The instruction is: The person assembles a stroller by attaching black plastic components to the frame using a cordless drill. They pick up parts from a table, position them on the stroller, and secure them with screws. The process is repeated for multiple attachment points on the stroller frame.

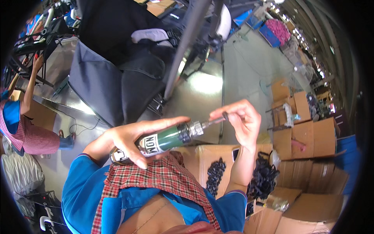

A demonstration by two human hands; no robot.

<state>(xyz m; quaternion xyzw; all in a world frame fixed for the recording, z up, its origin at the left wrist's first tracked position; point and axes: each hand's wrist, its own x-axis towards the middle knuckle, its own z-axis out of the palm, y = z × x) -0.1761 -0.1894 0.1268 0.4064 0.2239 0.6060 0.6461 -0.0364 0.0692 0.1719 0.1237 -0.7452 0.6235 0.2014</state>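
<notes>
My left hand is wrapped round the green body of a power screwdriver, which I hold tilted in front of my chest. Its silver chuck and thin bit point up to the right. At the bit's tip, my right hand pinches a small dark piece, perhaps a screw; it is too small to be sure. Just beyond my hands stands a stroller-like frame with black fabric and a grey tube.
Cardboard boxes are stacked on the right. Close by on cardboard lie bunches of small black parts and black straps. At the left a co-worker in a checked apron works at another frame. A cable lies on the floor.
</notes>
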